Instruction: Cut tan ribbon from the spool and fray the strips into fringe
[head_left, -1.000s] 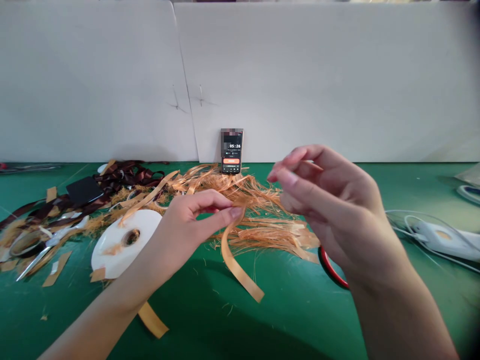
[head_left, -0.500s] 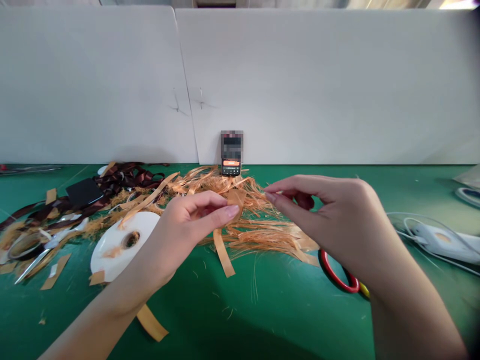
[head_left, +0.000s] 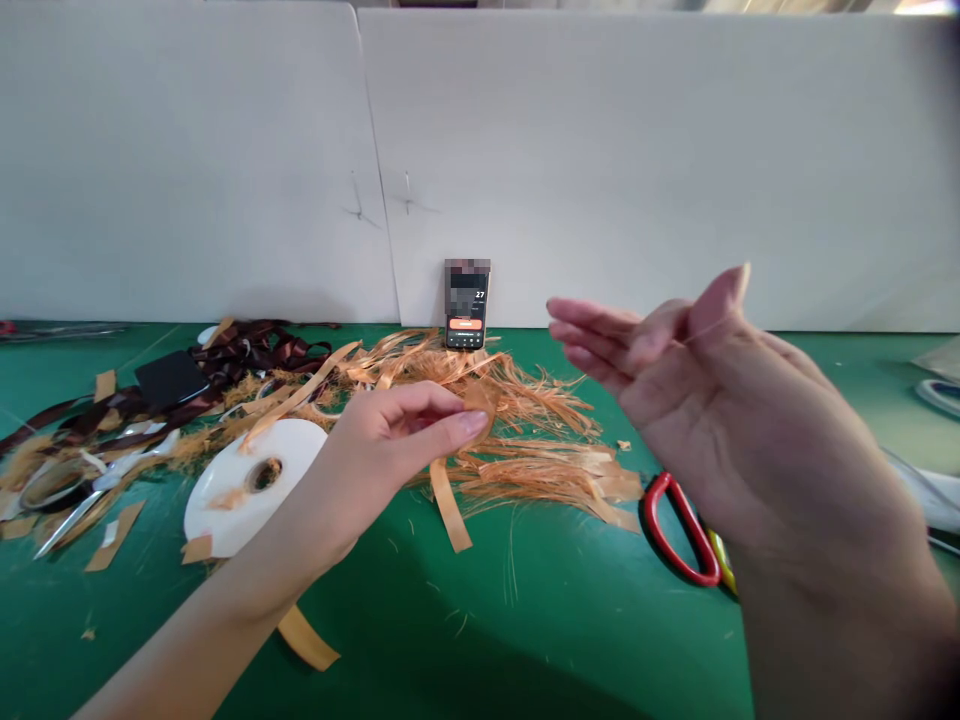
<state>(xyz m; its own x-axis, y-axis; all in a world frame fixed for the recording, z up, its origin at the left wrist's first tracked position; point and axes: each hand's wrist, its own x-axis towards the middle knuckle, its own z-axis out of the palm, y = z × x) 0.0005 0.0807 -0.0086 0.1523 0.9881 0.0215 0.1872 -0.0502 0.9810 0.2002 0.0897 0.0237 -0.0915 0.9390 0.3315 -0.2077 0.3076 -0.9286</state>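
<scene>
Head view: I looked down at both my hands above a green work mat (head_left: 540, 640).
Left hand (head_left: 390, 450): narrow, holding an orange ribbon strip (head_left: 448, 510) pinched between my thumb and fingers.
Right hand (head_left: 697, 400): wide open and raised, palm turned up, holding nothing that I could make out.
Grip: a tight, close pinch seemed the best way to work, as it kept the strip from sliding while the other hand stayed free.
Strip's place: it lay between my hands, nearer the left, its tail hanging toward the mat in front of a heap of frayed orange ribbon strands (head_left: 525, 470).
Near the left hand: a white ribbon spool (head_left: 240, 510) sat just beside my wrist, with a tangle of dark brown ribbon (head_left: 262, 350) beyond it.
Near the right hand: red-handled scissors (head_left: 675, 530) lay on the mat below my palm.
Far edge: a black phone (head_left: 466, 325) stood against a white partition (head_left: 600, 170).
</scene>
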